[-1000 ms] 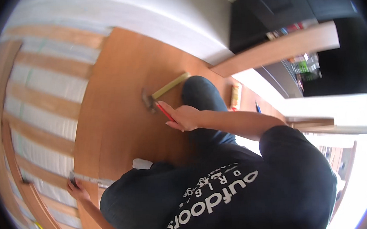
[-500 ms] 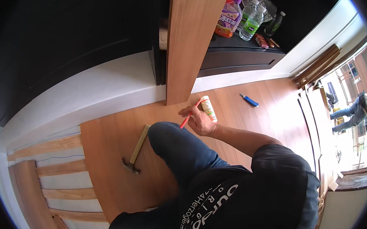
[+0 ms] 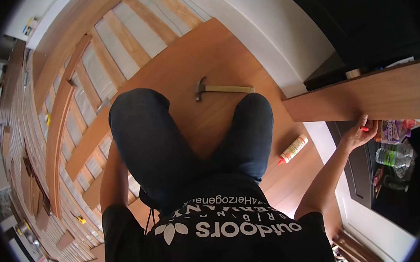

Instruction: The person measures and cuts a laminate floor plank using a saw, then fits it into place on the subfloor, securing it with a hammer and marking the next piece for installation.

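Observation:
My right hand (image 3: 360,134) reaches out to the right, its fingers at the lower edge of a long wooden plank (image 3: 363,96). A red pencil (image 3: 364,129) is pinched in that hand, with only a short bit of it showing. The plank stands up from the floor against the dark cabinet (image 3: 351,165). My left forearm (image 3: 116,179) runs forward beside my left knee, and the hand itself is hidden behind the leg. Between my knees and the wall lies a claw hammer (image 3: 226,88) on the laid floorboards (image 3: 181,69). A white glue bottle with a red nozzle (image 3: 294,149) lies right of my right knee.
Bare wooden battens (image 3: 125,37) over pale sheeting stretch to the left, with loose boards (image 3: 66,126) lying across them. Plastic bottles (image 3: 394,157) stand in the cabinet at the right. A white wall base (image 3: 262,44) borders the floor ahead.
My view has swung left, bringing the battens and both knees into sight. My right hand, still with the red pencil, has gone from above the glue bottle to the plank's edge.

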A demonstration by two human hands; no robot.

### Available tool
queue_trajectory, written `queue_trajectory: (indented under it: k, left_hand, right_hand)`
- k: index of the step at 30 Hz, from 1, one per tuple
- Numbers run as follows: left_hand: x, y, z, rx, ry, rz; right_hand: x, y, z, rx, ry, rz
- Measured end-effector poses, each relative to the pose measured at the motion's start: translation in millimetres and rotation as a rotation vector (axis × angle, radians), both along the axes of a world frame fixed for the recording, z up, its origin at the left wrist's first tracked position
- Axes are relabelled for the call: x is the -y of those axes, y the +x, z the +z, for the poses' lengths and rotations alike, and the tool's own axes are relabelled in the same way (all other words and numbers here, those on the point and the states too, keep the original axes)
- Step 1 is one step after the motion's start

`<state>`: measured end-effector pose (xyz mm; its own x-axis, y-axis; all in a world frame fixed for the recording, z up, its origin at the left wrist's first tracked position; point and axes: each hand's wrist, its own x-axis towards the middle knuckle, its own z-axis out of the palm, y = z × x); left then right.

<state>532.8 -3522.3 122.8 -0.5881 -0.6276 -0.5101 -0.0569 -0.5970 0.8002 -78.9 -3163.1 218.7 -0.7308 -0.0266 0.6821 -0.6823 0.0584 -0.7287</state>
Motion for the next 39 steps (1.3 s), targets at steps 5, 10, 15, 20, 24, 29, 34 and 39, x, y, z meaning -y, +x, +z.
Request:
queue_trajectory:
  k: [5,10,15,20,24,29,34,39]
  left_hand:
    - [-20.6,18.1,1.1,-0.093,0.094,0.028]
    - [-2.5,15.5,7.9,-0.091,0.055,-0.018]
    - [48.8,-13.6,51.0,0.181,-0.348,-0.182]
    - [106.9,-109.0,132.4,0.172,-1.457,-0.043]
    - [156.8,-137.6,135.4,0.041,-1.122,0.104]
    - [287.1,-28.2,32.9,0.391,-1.037,0.253]
    - [382.7,16.5,-35.2,1.022,-0.937,-0.009]
    - [430.5,-3.2,-138.9,1.165,-0.784,-0.201]
  right_hand:
    - [14.4,31.4,3.9,0.12,0.009,-0.04]
    - [20.0,61.3,12.7,0.047,-0.21,0.091]
    - [100.8,112.1,101.0,0.039,-0.301,0.443]
    - [253.0,195.3,109.0,0.149,-0.345,0.711]
    - [351.2,267.8,64.3,0.266,-0.172,0.841]
    - [385.7,288.8,18.2,0.052,0.375,1.118]
    - [301.5,209.0,-101.9,-0.035,0.996,0.822]
    - [246.3,191.7,-173.9,0.104,1.325,0.618]
